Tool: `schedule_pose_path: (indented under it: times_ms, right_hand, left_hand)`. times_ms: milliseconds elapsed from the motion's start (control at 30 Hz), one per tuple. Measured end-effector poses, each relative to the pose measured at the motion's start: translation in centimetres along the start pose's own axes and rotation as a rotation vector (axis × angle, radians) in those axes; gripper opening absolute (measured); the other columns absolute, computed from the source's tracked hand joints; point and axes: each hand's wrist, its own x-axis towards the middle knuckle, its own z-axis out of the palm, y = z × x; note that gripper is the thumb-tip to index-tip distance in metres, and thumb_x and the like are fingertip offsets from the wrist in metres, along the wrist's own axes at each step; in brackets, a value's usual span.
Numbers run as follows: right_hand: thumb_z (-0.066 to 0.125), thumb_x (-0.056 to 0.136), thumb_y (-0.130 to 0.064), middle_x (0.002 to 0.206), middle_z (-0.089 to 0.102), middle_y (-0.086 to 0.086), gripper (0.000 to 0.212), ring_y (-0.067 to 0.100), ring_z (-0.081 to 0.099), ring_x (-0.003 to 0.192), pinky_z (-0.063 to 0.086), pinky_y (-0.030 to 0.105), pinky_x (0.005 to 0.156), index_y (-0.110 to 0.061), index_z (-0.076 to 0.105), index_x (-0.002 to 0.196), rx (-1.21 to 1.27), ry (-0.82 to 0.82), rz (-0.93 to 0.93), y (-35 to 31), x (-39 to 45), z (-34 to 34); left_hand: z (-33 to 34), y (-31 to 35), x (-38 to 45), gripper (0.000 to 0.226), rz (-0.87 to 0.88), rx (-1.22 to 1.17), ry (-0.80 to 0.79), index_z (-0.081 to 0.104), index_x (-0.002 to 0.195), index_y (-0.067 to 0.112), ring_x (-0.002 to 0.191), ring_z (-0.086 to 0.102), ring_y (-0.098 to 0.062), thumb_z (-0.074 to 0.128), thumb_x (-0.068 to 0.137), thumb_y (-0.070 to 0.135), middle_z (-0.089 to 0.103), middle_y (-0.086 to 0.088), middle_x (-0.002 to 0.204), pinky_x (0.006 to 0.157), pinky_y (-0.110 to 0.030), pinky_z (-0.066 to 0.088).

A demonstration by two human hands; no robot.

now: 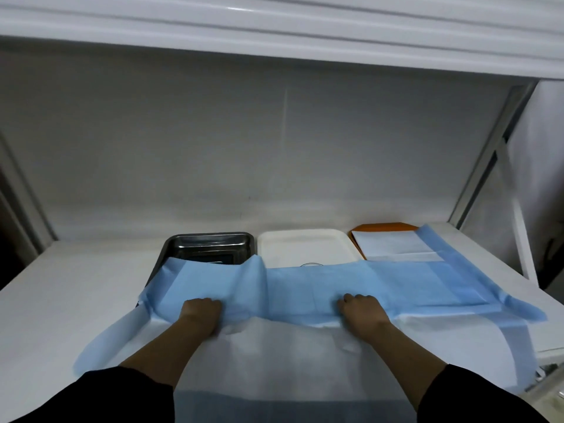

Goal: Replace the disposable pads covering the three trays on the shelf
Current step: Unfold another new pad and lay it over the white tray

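Note:
Three trays stand side by side on the white shelf: a steel tray on the left, a white tray in the middle and an orange tray on the right. A blue disposable pad with a white underside lies across their near halves and hangs over the shelf's front edge. My left hand grips the pad's fold in front of the steel tray. My right hand grips the same fold in front of the white tray. A white folded sheet lies in the orange tray.
The shelf's grey back wall rises behind the trays, and a white upper shelf overhangs them. A metal frame post stands at the right. Bare shelf surface lies left of the steel tray.

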Motion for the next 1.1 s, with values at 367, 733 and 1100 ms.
schedule_pose_path:
  times_ms: [367,733,1100]
  right_hand:
    - [0.040,0.095,-0.010,0.116,0.057,0.004,0.029,0.021,0.057,0.107,0.043,0.028,0.076,-0.017,0.054,0.120,0.084,0.022,0.275,2.6,0.0,-0.6]
    - [0.040,0.096,-0.018,0.089,0.068,0.003,0.024,0.024,0.064,0.081,0.040,0.024,0.060,-0.018,0.064,0.098,0.487,0.245,0.632,6.2,0.4,-5.1]
    - [0.043,0.097,-0.022,0.094,0.069,0.005,0.017,0.026,0.062,0.082,0.045,0.030,0.067,-0.021,0.059,0.091,1.025,0.474,0.726,9.9,6.8,-8.0]
  left_hand:
    - [-2.9,-2.1,-1.2,0.035,-0.161,0.042,-0.034,0.052,0.127,0.016,0.112,0.059,-0.018,0.053,0.093,0.014,0.060,0.000,0.124,0.090,-0.026,0.046]
    - [-12.7,-4.3,-1.8,0.023,-0.323,-0.263,0.148,0.058,0.112,0.011,0.098,0.067,-0.017,0.050,0.091,0.004,0.069,-0.003,0.106,0.080,-0.026,0.050]
    - [-14.7,-6.7,4.2,0.018,-0.459,-1.136,0.469,0.062,0.093,0.001,0.083,0.066,-0.034,0.047,0.088,0.008,0.069,-0.017,0.091,0.079,-0.036,0.055]
